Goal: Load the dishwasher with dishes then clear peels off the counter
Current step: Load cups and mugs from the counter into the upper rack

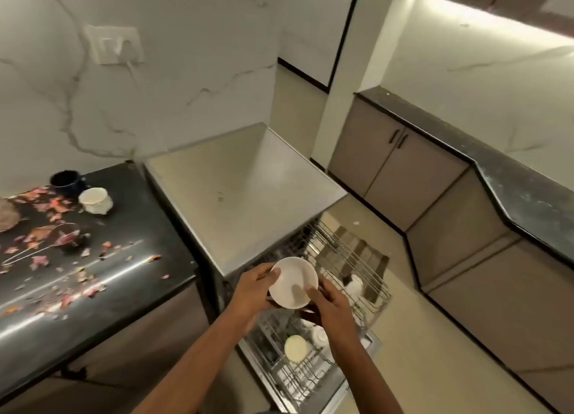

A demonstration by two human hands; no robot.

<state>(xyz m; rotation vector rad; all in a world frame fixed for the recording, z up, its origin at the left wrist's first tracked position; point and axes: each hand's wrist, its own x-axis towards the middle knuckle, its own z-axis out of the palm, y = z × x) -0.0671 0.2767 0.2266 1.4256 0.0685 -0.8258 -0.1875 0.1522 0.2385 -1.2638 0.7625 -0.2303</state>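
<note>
I hold a white bowl [293, 282] in both hands, left hand [252, 292] at its left rim, right hand [330, 305] at its lower right edge, above the open dishwasher's pulled-out racks [351, 258]. A pale dish [295, 348] sits in the lower rack. On the dark table [130, 258]: scattered peels [40, 227], a white cup [95, 200], a dark mug [66, 180], a strainer [66, 238].

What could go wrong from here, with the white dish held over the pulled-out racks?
1. The white dish is held only at its rim by the left hand and right hand; if either grip slips, it could drop onto the dishes already in the lower rack.
2. The upper rack is pulled out beside the hands, so the dish could knock its wires.
3. Peels lie close to the counter edge and could get brushed off.
</note>
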